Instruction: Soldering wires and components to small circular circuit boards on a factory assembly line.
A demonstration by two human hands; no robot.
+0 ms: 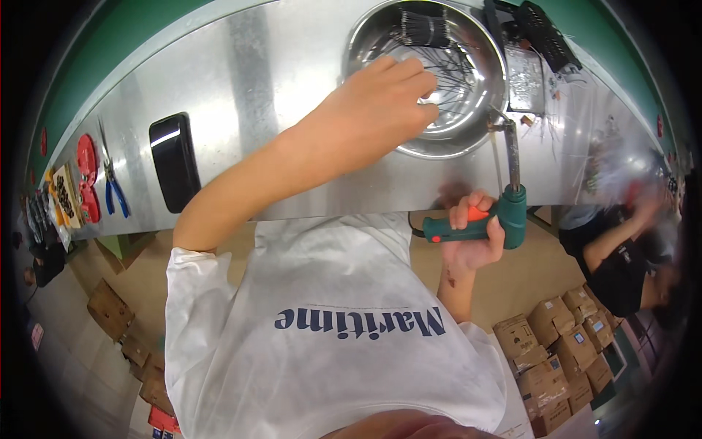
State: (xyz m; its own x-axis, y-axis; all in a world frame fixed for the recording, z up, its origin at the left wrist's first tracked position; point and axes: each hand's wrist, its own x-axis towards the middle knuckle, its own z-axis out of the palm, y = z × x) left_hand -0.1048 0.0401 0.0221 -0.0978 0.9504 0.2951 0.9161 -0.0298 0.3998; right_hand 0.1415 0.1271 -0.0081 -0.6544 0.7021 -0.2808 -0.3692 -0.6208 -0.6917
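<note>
My left hand point(387, 101) reaches over a shiny metal bowl point(442, 148) with its fingers curled and closed. What they grip, if anything, is hidden behind the hand. Inside the bowl, thin dark wires point(457, 69) spread out beneath a dark bundle of fine leads point(425, 28). At the table's near edge, my right hand point(474, 238) is wrapped round the handle of a green soldering gun point(514, 218). A finger lies by its orange trigger. The gun's metal barrel points away from me, and its bent tip is beside the bowl's right rim.
A black phone point(174, 162) lies left on the metal table point(274, 80), with blue-handled pliers point(115, 196) and a red tool point(88, 179) farther left. Right of the bowl are a clear tray point(526, 84) and a black ridged part point(547, 38). Another person point(621, 252) works at right; cardboard boxes point(563, 344) stand below.
</note>
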